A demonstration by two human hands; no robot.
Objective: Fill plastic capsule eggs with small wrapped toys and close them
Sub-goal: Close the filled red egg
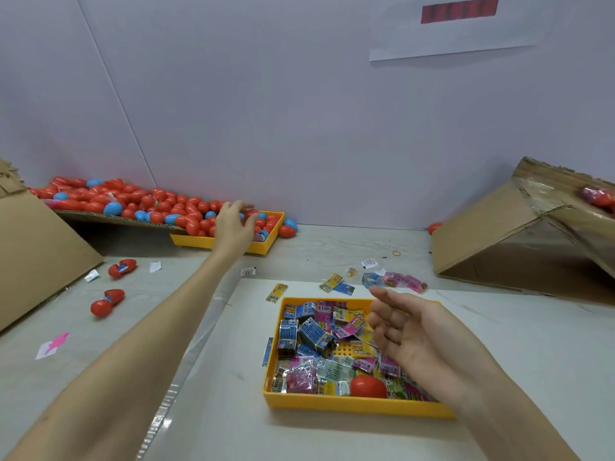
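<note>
Your left hand [237,224] curls over red eggs [199,214] in the far tray [266,246]; whether it grips one is unclear. Take one only. Your right hand [412,331] hovers loose above the toys [312,334].

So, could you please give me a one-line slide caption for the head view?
Left hand reaches into the far tray of red and blue eggs while the open right hand hovers over the near tray of wrapped toys.

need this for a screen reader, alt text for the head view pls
A person's left hand reaches into a far yellow tray of red and blue capsule eggs, while the open right hand hovers over a near yellow tray of wrapped toys.
</note>
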